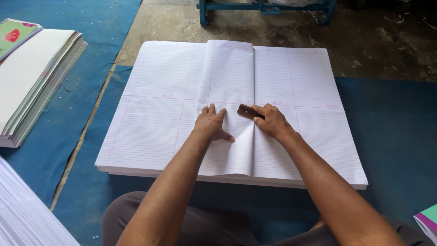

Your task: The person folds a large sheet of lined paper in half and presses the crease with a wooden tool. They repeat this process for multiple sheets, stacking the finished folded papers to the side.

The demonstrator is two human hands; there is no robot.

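Grey-trousered knees (pixel 191 225) sit lowest in view, on a blue mat (pixel 391 132); both forearms reach out over a wide stack of ruled paper (pixel 154 123); on top of it lies a folded sheet (pixel 230 82), its crease running away from the person; the left hand (pixel 211 124) lies flat on that sheet just left of the crease, fingers spread, gripping nothing; the right hand (pixel 271 120) is curled around a small dark wooden block (pixel 248 111), pressed on the crease; another paper stack (pixel 32 86) lies far left.
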